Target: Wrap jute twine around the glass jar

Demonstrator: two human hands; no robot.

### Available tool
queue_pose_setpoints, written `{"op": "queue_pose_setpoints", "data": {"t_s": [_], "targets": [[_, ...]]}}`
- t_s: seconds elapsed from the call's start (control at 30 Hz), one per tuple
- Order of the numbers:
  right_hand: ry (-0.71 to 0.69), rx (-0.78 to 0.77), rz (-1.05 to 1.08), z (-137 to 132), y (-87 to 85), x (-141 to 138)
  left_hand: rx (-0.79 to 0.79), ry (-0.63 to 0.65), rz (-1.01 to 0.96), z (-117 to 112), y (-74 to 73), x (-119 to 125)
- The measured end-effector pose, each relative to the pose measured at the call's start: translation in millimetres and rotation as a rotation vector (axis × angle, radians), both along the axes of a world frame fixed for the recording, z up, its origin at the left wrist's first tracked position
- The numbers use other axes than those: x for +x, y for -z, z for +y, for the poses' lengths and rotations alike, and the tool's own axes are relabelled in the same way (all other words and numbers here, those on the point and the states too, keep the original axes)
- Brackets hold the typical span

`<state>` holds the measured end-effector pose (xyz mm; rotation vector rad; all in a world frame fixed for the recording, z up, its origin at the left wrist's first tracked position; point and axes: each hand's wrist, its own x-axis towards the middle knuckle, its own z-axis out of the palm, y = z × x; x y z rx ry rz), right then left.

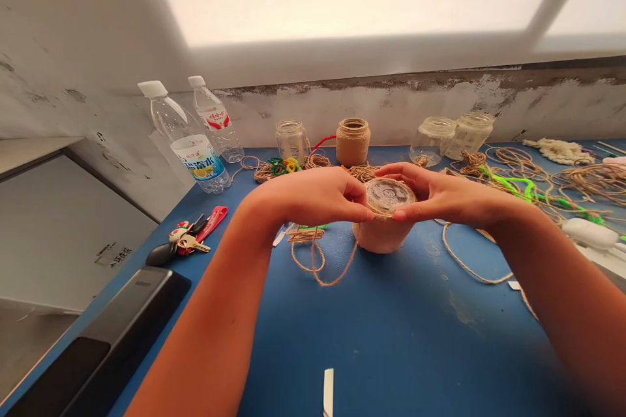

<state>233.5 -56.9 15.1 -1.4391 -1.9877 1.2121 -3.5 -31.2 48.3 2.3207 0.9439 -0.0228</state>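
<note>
A glass jar (384, 238) wrapped in jute twine stands upside down on the blue table, its round glass base facing up. My left hand (327, 194) is closed at the jar's left edge, with thumb and fingertips pressing the twine at the rim of the base. Around the right and far side curls my right hand (425, 192), its thumb on the near edge of the base. From the jar's left side a loose strand of twine (337, 281) loops down onto the table and runs to a small twine bundle (306, 234).
Behind stand a twine-covered jar (353, 141) and several bare glass jars (292, 140). Two plastic bottles (198, 156), keys (188, 241) and a black device (112, 332) lie or stand left. Tangled twine (518, 166) and green pipe cleaners (525, 189) spread right. A white strip (328, 391) lies in front.
</note>
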Motion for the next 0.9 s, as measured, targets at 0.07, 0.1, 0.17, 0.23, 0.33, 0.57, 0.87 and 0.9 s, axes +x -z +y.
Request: {"op": "queue_pose_setpoints", "data": {"t_s": [0.07,0.1,0.17,0.23,0.33,0.57,0.87,0.9], "targets": [[-0.015,0.007,0.009,0.6,0.6,1.3,0.007,-0.019,-0.003,1.1,-0.3,-1.1],[-0.023,0.007,0.016,1.0,1.0,1.9,0.008,-0.032,-0.008,1.5,-0.3,-1.4],[-0.03,-0.001,0.024,1.8,1.9,2.8,0.004,-0.057,-0.023,2.0,-0.4,-2.1],[-0.029,-0.009,0.028,2.2,2.7,3.1,-0.007,-0.077,-0.038,2.1,-0.4,-2.9],[-0.035,-0.026,0.048,2.5,3.3,3.1,-0.009,-0.104,-0.058,2.0,-0.4,-3.7],[-0.012,-0.035,0.014,0.4,0.5,1.1,0.001,-0.124,-0.032,1.8,-0.4,-2.1],[0.028,-0.087,0.105,-0.1,2.2,-1.9,-0.041,0.039,0.027,5.4,5.4,0.3],[0.031,-0.092,0.106,-0.1,2.0,-2.2,-0.045,0.042,0.03,5.7,6.1,0.5]]}}
